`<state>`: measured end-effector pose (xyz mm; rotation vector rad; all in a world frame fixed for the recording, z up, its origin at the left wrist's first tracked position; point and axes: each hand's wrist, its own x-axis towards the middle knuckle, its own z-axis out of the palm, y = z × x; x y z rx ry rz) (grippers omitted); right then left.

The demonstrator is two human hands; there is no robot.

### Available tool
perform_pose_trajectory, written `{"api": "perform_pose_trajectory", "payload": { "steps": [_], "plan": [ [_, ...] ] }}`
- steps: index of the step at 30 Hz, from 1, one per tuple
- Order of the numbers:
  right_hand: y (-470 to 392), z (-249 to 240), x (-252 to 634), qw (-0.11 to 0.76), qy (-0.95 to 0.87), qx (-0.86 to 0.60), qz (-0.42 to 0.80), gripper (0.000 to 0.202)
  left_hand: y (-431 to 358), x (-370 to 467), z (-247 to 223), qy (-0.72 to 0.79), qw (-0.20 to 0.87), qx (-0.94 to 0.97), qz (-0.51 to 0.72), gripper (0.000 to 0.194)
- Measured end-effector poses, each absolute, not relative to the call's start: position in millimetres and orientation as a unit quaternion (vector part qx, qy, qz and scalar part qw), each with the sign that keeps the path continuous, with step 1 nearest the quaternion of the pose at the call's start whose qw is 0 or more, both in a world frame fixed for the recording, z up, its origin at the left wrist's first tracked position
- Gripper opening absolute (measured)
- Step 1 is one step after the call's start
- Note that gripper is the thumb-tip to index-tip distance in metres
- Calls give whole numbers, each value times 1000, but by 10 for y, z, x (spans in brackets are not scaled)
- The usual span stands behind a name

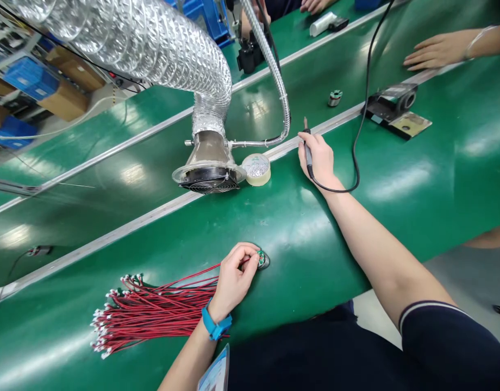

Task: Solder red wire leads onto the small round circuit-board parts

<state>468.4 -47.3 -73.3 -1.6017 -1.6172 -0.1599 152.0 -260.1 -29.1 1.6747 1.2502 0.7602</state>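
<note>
My left hand (237,274), with a blue band at the wrist, is closed in a pinch on a thin red wire (207,270). Its fingertips meet the edge of a small round motor (263,260) with a green circuit board on top, standing on the green bench. Under and left of that hand lies a bundle of red and black wires (160,309) with white connectors. Farther off, my right hand (318,158) grips a soldering iron (308,152) like a pen, tip pointing up and away from the motor. Its black cord loops over my wrist.
A fume extractor (211,165) on a silver duct hangs over the bench, beside a round tin (257,169). To the right is a soldering iron stand (397,111). Another motor (335,98) rests beyond the metal rail. Co-workers' hands (437,51) show at the far side.
</note>
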Motion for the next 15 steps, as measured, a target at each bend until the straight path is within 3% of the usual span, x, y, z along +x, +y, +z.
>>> {"api": "perform_pose_trajectory", "payload": {
  "steps": [8,15],
  "plan": [
    [-205,-723,4759,405,-636,-656,-33,43,-2578,1495,-274,493,424,699,297,18],
    [253,-673,4892,366,-648,-661,-97,45,-2556,1431,-412,472,358,749,297,20]
  ]
}}
